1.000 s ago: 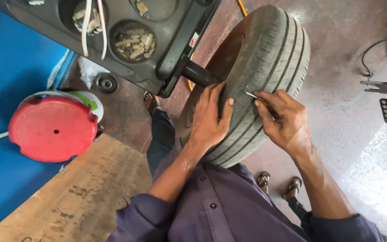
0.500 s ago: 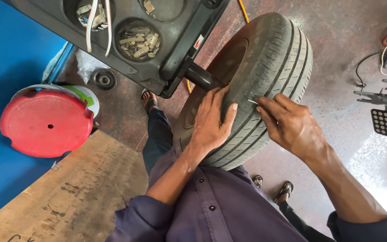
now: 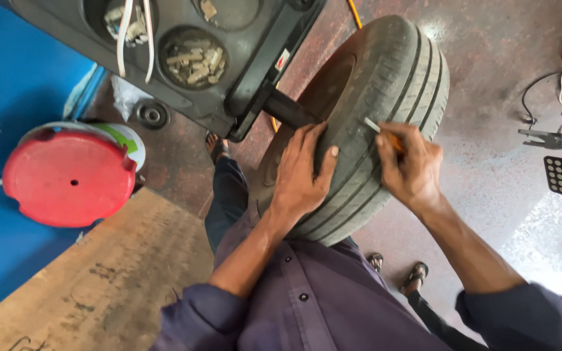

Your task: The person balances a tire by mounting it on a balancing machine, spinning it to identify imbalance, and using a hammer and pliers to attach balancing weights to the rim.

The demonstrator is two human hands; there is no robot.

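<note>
Nearest the camera, the person's purple shirt sleeves are leading out to both forearms.

Left hand [image 3: 300,175]: lying flat and open on the tyre [image 3: 385,97], palm on the near shoulder, fingers spread over the edge toward the sidewall. Not gripping, only bracing.

Right hand [image 3: 411,166]: pinching a thin pointed tool [image 3: 380,132] with an orange handle; its pale tip is touching the tread, in or just beside one of the grooves. The fingers are curling tight around the handle.

Tyre: sitting upright on the dark shaft [image 3: 291,110] of the grey machine [image 3: 248,65], just in front of the person's chest and above the knees. Its axle line is running along that shaft, up-left toward the machine; the tread face is looking toward the camera and the right. The tread grooves are running round the circumference, from near-low to far-high in this view.

Handling, as judged: a full car tyre, probably on its rim, so heavy and stiff; the rubber tread is grippy, not slippery, not fragile. Mounted so, it is likely turning freely on the shaft, so a flat palm on the shoulder looks like the right place to steady or rotate it. For lifting, both hands on opposite sides of the tread would be needed.

Tool: light, rigid, its long axis lying across the tread, the tip pointing up-left.

Farther off: a red stool [image 3: 69,175] standing at left beside a wooden board [image 3: 99,286]; small metal pieces lying in the machine's tray wells [image 3: 193,58]; reddish workshop floor [image 3: 489,78] beyond.
</note>
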